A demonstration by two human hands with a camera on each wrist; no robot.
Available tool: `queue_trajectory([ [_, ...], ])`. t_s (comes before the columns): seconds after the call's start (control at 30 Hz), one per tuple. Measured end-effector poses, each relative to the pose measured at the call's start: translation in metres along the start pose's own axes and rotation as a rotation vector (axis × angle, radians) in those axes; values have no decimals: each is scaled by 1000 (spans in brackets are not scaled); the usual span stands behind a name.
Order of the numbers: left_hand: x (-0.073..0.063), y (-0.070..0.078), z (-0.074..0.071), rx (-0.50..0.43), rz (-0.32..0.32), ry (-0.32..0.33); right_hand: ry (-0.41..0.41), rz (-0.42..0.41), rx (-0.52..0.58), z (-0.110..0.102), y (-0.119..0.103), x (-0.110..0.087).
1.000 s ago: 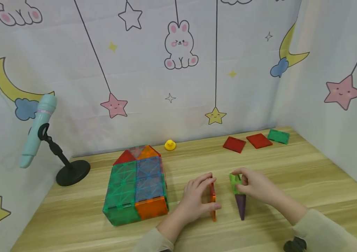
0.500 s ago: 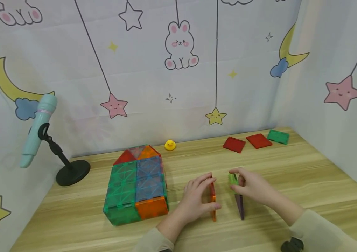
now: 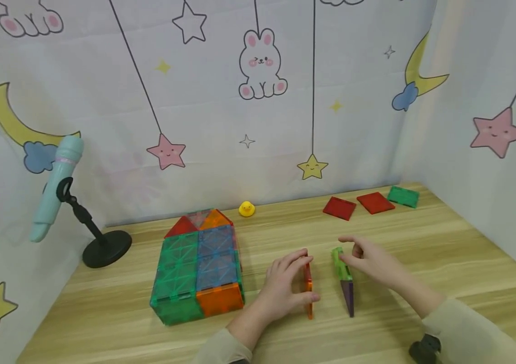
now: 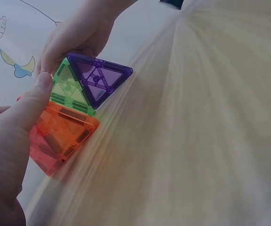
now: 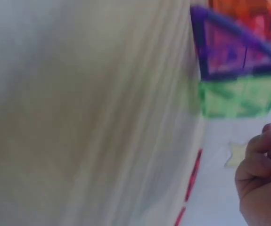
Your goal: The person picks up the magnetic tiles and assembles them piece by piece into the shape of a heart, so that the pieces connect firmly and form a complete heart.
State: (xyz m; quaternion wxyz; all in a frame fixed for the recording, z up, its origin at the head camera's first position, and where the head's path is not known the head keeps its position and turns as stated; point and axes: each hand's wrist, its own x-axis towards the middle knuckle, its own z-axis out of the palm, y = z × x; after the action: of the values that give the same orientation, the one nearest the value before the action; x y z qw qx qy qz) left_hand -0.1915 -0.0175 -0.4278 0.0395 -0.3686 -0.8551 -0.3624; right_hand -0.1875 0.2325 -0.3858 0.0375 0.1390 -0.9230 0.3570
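Note:
My left hand (image 3: 281, 285) holds a standing orange magnetic tile (image 4: 67, 123) joined to a red one (image 4: 42, 153), its thumb at one edge and fingertips at the far edge. To the right, a light green magnetic tile (image 3: 342, 266) and a purple triangular tile (image 3: 348, 298) stand on edge, joined together. Close beside the green tile is my right hand (image 3: 374, 260), index finger stretched out above the other fingers. In the right wrist view a gap shows between its fingers and the green tile; the tiles there are blurred.
A flat-topped structure of magnetic tiles (image 3: 178, 273) sits left of my hands on the wooden table (image 3: 103, 318). Two red tiles (image 3: 339, 208) and a green tile (image 3: 402, 196) lie at the back right. A toy duck (image 3: 246, 209) and a microphone on a stand (image 3: 106, 247) are farther back.
My right hand has let go of the green tile and drawn slightly right. The green and purple tiles have turned more edge-on and remain standing. The left hand has kept its place.

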Motion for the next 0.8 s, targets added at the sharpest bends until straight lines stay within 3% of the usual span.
queue_trajectory([
  [0.17, 1, -1, 0, -6, -10, -3, 22, 33, -97, -15, 34, 34],
  [0.37, 3, -1, 6, 17, 15, -7, -80, 80, -224, -25, 75, 70],
  [0.5, 4, 0, 9, 21, 24, -14, -154, 73, -318, -28, 81, 79],
  [0.67, 3, 0, 6, 8, 0, -19, -114, 87, -407, -28, 78, 82],
  [0.8, 1, -2, 3, 5, -17, -21, -137, 75, -433, -27, 78, 82],
])
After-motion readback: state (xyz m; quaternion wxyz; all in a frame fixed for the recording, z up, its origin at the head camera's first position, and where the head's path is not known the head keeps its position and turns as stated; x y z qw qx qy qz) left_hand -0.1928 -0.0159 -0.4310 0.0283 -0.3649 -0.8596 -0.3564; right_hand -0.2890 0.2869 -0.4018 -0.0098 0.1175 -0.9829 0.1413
